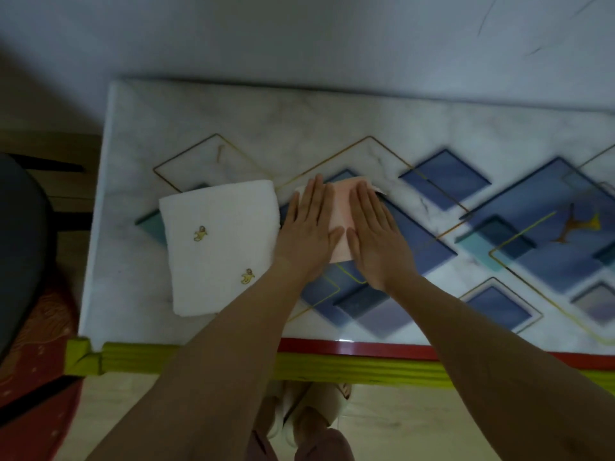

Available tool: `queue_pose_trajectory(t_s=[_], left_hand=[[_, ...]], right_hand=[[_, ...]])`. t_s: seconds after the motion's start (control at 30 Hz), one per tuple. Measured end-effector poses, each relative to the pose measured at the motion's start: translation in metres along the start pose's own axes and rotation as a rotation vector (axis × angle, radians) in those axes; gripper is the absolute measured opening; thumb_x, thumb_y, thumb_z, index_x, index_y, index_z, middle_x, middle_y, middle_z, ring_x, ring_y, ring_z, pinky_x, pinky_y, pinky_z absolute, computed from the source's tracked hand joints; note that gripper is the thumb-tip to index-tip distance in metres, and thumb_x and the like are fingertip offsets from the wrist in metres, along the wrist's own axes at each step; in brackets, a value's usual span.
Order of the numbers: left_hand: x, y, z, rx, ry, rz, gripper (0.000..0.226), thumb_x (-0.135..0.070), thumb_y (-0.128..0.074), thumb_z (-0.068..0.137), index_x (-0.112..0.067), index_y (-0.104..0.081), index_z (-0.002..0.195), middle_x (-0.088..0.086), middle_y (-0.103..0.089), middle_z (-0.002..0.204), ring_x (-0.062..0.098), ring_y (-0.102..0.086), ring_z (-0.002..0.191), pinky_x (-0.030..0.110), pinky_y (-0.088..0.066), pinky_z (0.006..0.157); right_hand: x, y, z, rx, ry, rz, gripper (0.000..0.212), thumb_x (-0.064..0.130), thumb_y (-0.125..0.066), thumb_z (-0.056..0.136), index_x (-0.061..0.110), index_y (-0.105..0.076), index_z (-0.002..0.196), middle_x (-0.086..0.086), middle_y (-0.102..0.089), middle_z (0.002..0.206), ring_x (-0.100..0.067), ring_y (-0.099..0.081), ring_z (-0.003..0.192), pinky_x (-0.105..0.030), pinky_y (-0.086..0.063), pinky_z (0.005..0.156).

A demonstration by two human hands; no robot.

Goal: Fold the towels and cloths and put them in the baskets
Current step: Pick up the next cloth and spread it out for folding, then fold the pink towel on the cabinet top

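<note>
I've got both hands flat on the pink cloth (340, 224) in the middle of the tabletop (266, 121): left hand (307, 227) and right hand (374, 234) lie side by side, fingers straight, pressing rather than gripping. This looks like smoothing down a fold, so I judge the cloth nearly done. The white towel (216, 244) lies folded just beside my left hand. I can't see any basket from here, so next I'd need to pick the cloth up without undoing it and find one.
</note>
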State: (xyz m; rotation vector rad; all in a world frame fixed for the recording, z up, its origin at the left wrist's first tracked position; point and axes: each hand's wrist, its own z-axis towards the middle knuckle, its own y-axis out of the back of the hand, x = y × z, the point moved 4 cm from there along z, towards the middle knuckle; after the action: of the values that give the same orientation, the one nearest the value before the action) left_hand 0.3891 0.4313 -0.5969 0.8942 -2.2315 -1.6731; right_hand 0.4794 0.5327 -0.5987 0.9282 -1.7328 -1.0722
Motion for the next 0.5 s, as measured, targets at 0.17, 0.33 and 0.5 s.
queue_pose_trajectory(t_s=[0.17,0.33,0.5], left_hand=[[0.008,0.074,-0.044,0.230,-0.015,0.112,0.061,-0.039,-0.029,0.102,-0.008,-0.012,0.152,0.015,-0.009,0.159,0.027,-0.002,0.147,0.043,-0.001,0.118],[0.055,0.185,-0.165,0.379,0.181,-0.165,0.044,-0.036,-0.029,0.103,-0.011,-0.043,0.137,0.011,-0.052,0.134,0.027,-0.051,0.118,0.035,-0.042,0.096],[0.126,0.279,-0.291,0.257,0.411,-0.279,0.039,-0.033,-0.030,0.103,-0.013,-0.047,0.132,0.008,-0.057,0.127,0.027,-0.055,0.112,0.033,-0.043,0.086]], right_hand=[[0.017,0.070,-0.013,0.285,-0.064,-0.183,0.059,0.033,-0.024,0.103,0.009,-0.001,0.153,-0.010,0.001,0.161,-0.022,-0.002,0.148,-0.039,0.002,0.118],[0.098,0.167,-0.041,0.272,-0.079,-0.047,0.050,0.032,-0.033,0.102,0.007,-0.029,0.146,-0.014,-0.041,0.145,-0.029,-0.043,0.129,-0.039,-0.035,0.106],[0.219,0.236,-0.049,0.355,0.050,0.007,0.035,0.023,-0.037,0.103,0.008,-0.044,0.133,-0.001,-0.059,0.096,-0.011,-0.054,0.076,-0.031,-0.045,0.068]])
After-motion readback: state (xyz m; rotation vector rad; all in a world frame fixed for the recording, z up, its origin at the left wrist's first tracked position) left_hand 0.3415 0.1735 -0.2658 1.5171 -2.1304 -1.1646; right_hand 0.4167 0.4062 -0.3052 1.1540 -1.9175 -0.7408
